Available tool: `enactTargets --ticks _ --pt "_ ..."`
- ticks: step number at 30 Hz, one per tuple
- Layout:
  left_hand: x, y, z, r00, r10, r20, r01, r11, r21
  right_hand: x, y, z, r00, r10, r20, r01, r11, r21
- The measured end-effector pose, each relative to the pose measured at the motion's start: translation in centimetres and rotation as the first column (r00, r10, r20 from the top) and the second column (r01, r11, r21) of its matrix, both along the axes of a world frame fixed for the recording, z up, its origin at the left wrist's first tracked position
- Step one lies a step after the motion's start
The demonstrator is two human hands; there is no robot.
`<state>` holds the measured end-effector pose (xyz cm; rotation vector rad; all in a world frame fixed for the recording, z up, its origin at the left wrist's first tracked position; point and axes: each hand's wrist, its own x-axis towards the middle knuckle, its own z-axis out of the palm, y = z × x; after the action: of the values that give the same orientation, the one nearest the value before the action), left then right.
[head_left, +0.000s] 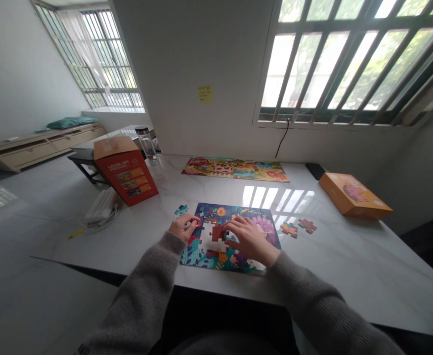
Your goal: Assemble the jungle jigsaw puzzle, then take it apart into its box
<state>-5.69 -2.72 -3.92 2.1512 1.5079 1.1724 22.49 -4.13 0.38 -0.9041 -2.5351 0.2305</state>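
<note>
A partly filled jigsaw puzzle (231,231) with blue, purple and leafy green artwork lies on the white marble-look table (349,256), and a white gap shows in its middle. My left hand (182,228) rests at the gap's upper left, its fingertips pinched on a small red jigsaw piece (197,225). My right hand (249,240) lies over the puzzle, with its fingers on a red-brown jigsaw piece (218,232). Loose pieces lie nearby: a blue one (181,210) at the upper left and two (297,227) to the right.
A finished long puzzle (234,169) lies farther along the table. An orange box (354,195) stands at the right, a red puzzle box (125,170) and a water bottle (146,143) at the left. A white cable bundle (100,209) lies by the table's left edge.
</note>
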Motion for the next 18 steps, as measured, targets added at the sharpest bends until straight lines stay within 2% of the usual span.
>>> enactTargets --ticks 3,10,18 --pt "-0.1 0.0 -0.2 1.000 0.002 -0.024 -0.002 1.000 0.015 -1.0 0.8 0.3 1.000 -0.008 -0.019 0.008 1.000 0.018" --pt "0.9 -0.7 -0.2 0.974 -0.209 -0.082 0.213 0.976 0.045 -1.6 1.4 -0.5 0.986 -0.033 -0.162 0.029 0.999 -0.025" --pt "0.8 -0.4 -0.3 0.963 -0.222 -0.155 0.233 0.971 0.056 -1.9 1.2 -1.7 0.985 -0.016 -0.172 0.010 0.999 -0.036"
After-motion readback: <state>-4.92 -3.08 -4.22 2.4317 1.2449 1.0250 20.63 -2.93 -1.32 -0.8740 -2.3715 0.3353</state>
